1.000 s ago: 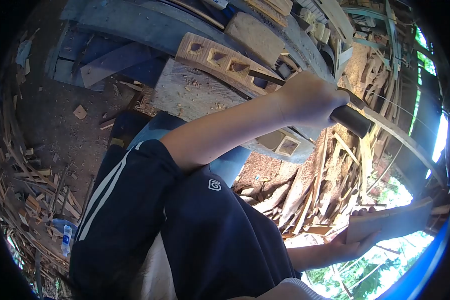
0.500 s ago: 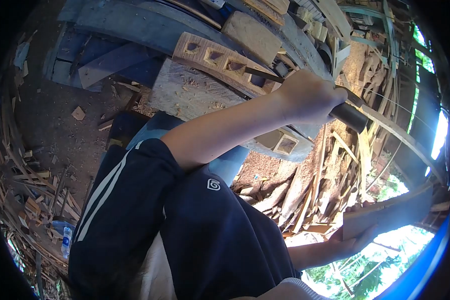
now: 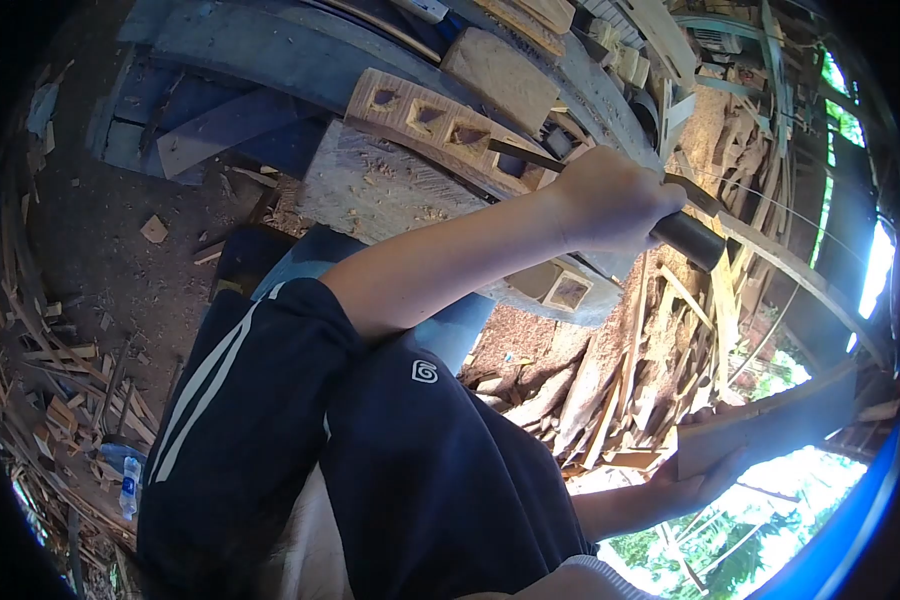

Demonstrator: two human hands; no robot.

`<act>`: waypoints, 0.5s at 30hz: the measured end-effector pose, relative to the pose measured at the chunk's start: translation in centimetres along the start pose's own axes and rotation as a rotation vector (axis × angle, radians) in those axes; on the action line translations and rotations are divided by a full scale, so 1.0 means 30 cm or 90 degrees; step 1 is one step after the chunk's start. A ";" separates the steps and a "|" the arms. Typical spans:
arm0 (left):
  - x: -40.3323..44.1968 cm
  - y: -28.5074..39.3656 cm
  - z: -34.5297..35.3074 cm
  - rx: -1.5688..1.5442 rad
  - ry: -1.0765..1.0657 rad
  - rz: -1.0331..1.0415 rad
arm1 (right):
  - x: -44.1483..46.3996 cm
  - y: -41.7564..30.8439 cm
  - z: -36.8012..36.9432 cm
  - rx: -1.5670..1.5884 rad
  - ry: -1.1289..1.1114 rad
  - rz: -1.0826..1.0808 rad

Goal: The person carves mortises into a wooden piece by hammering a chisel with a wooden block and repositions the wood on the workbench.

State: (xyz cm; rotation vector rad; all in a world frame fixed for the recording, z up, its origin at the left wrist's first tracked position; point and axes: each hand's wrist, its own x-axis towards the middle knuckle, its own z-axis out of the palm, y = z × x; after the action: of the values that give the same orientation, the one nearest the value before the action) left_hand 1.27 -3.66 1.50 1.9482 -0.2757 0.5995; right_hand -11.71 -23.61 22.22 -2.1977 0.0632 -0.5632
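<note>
My left hand [image 3: 618, 198] is closed around a chisel [image 3: 692, 240], its dark handle sticking out past the fist. The chisel's blade slants down to a wooden beam [image 3: 400, 118] cut with a row of square holes. Its tip appears at the edge between two of these holes; exact contact is hard to tell. At lower right, my right hand [image 3: 705, 478] grips a thick flat piece of wood [image 3: 770, 422], held up apart from the chisel handle. Glare hides part of that hand. The beam rests on a large pale timber block [image 3: 370, 185] sprinkled with chips.
Another wooden piece with a square hole [image 3: 568, 291] lies below my left forearm. A timber block [image 3: 500, 78] sits behind the beam. Wood scraps and sticks [image 3: 610, 390] pile up at right. A plastic bottle [image 3: 129, 488] stands among scraps at lower left.
The flat piece of wood in my right hand has shifted slightly left and down. My left hand and the chisel handle have moved a little left; the beam stays nearly in place.
</note>
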 end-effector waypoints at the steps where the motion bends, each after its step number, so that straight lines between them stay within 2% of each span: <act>1: 0.000 -0.003 0.002 -0.010 0.008 0.007 | -0.008 -0.015 0.020 0.000 0.000 -0.001; 6: 0.001 -0.002 0.003 -0.004 0.012 0.012 | -0.034 -0.063 0.089 -0.043 0.065 0.059; 13: -0.009 -0.042 -0.014 0.001 0.018 -0.007 | -0.033 -0.068 0.084 -0.039 0.058 0.059; 15: -0.012 -0.045 -0.011 0.009 0.031 -0.007 | -0.019 -0.047 0.046 -0.042 0.004 0.048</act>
State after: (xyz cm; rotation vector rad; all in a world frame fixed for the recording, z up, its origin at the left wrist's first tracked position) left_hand 1.47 -2.78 0.37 1.9441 -0.2314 0.6424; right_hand -11.85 -21.56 22.32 -2.2472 0.1692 -0.5334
